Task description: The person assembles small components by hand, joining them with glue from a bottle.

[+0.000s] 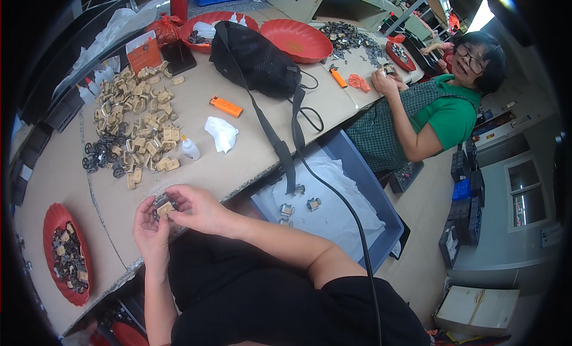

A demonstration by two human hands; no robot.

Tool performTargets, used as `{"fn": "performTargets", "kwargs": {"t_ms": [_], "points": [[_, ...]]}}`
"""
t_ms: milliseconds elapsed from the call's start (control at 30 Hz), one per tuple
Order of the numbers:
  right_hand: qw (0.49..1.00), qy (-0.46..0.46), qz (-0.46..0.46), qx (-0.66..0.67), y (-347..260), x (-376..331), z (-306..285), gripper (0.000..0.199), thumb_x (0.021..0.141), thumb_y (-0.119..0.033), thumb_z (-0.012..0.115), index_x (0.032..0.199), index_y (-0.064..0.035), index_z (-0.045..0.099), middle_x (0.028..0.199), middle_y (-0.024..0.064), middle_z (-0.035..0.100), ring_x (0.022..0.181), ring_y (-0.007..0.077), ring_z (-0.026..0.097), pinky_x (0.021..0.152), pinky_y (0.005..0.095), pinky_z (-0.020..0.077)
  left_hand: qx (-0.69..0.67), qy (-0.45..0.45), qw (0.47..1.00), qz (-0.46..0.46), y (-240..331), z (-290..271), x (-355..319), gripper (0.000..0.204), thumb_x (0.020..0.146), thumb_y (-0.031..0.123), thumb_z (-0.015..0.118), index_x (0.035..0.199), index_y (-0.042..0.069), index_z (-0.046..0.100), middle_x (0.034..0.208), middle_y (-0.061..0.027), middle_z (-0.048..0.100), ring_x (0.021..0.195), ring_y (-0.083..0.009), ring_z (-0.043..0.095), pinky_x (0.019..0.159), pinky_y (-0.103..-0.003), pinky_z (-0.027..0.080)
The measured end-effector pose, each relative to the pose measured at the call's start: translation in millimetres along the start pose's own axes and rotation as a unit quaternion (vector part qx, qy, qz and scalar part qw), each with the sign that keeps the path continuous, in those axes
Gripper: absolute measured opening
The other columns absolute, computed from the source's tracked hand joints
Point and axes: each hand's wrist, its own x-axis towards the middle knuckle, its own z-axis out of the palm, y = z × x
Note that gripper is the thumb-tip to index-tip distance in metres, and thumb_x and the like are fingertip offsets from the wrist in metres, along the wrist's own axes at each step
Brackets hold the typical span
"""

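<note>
Near the table's front edge, my left hand [149,228] and my right hand [195,208] meet around a small dark and tan toy-like part [166,208]. Fingers of both hands are closed on it, and they cover some of its shape. Beyond them lies a heap of tan parts [140,117], with black wheel-like pieces [107,152] along its near left side. A small glue bottle [190,148] stands at the heap's right edge, close to a crumpled white tissue [221,134].
A red dish [47,251] of dark and tan parts sits at left. An orange lighter [226,106] and black bag [256,60] lie on the table; the bag's straps hang over a blue-grey bin [390,218] holding several small parts. A co-worker in green [444,117] handles something at right.
</note>
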Motion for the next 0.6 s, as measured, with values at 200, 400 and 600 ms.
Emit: {"fn": "performTargets", "kwargs": {"t_ms": [200,400,600], "points": [[0.985,-0.07,-0.125,0.098,-31.5,-62.3,-9.3,0.056,0.085,-0.006,0.045,0.131,0.0032,0.015,0.133,0.0198,0.022,0.124,0.0257,0.024,0.1,0.0353,0.0245,-0.028,-0.003,0.999,-0.024,-4.3,-1.1,5.8,0.034,0.077,-0.004,0.052,0.11,-0.004,0.042,0.099,-0.0091,0.051,0.089,-0.0126,0.052,0.071,-0.024,0.046],[0.953,-0.084,-0.233,0.172,-79.8,-12.3,3.6,0.063,0.09,-0.026,0.032,0.13,0.0069,-0.004,0.138,0.0205,0.002,0.129,0.027,0.002,0.103,0.0347,0.0061,0.006,0.018,1.0,0.012,-0.9,-3.1,6.4,0.034,0.078,-0.004,0.048,0.111,-0.005,0.041,0.101,-0.0104,0.049,0.089,-0.0137,0.052,0.071,-0.025,0.046],[0.968,-0.064,-0.152,0.191,-58.1,-28.0,10.3,0.065,0.091,-0.031,0.029,0.129,0.0082,-0.006,0.138,0.0218,-0.001,0.129,0.0272,-0.001,0.103,0.0333,0.0027,0.014,-0.002,1.0,-0.017,2.0,6.6,8.5,0.035,0.077,-0.006,0.05,0.11,-0.005,0.041,0.101,-0.0102,0.049,0.089,-0.0136,0.052,0.073,-0.025,0.047]]}}
